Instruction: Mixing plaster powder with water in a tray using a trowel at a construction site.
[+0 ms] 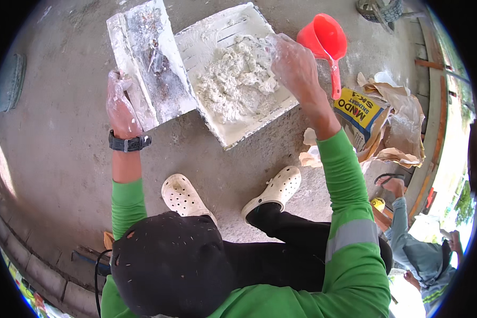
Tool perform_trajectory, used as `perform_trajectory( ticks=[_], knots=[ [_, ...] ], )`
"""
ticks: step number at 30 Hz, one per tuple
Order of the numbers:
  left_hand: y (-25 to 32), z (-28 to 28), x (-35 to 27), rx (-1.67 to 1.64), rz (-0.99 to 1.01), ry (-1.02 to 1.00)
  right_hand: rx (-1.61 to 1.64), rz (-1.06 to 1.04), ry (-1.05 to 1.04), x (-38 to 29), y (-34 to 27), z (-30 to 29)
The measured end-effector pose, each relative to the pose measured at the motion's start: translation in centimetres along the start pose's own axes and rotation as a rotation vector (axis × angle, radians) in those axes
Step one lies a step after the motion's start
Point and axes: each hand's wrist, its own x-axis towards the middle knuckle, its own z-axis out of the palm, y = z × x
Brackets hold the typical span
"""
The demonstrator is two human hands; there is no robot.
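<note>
My left hand (121,105), dusted white, grips the handle side of a plaster-coated hawk or board (162,71) with a raised strip along it. Its flat face overlaps the left edge of a shallow white tray (228,141). A lumpy heap of white skim-coat paste (232,85) lies in the tray. My right hand (294,63) is closed at the tray's right side, by the paste, around something mostly hidden by the fingers; a pale, smeared part shows at its left. Just right of that hand, a red plastic dipper (322,37) rests on the floor.
A torn skim-coat paper bag (397,119) lies at the right on the concrete floor (63,139). A woven container (381,10) is at the upper right, a bucket (9,83) at the far left. Another person (417,254) is at the lower right. My clogs (182,194) are below the tray.
</note>
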Motion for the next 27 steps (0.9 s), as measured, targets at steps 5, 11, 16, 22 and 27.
perform_trajectory(
  ticks=[5, 11, 16, 22, 27],
  knots=[
    [-0.1, -0.1, 0.3, 0.026, 0.02, 0.047, -0.187, 0.093, -0.042, 0.6, 2.1, 3.8],
    [-0.3, -0.6, 0.4, 0.051, 0.042, 0.051, -0.036, 0.183, -0.19, -2.7, 2.4, 4.8],
    [-0.3, -0.4, 0.3, 0.076, 0.075, 0.056, 0.138, 0.267, -0.286, -4.6, -2.4, 4.3],
    [-0.2, 0.2, 0.1, 0.054, 0.036, 0.072, 0.151, 0.038, -0.146, -3.5, -4.1, 2.0],
    [-0.1, 0.1, 0.1, 0.045, 0.05, 0.002, -0.055, -0.123, 0.292, 1.2, -1.5, 3.4]
  ],
)
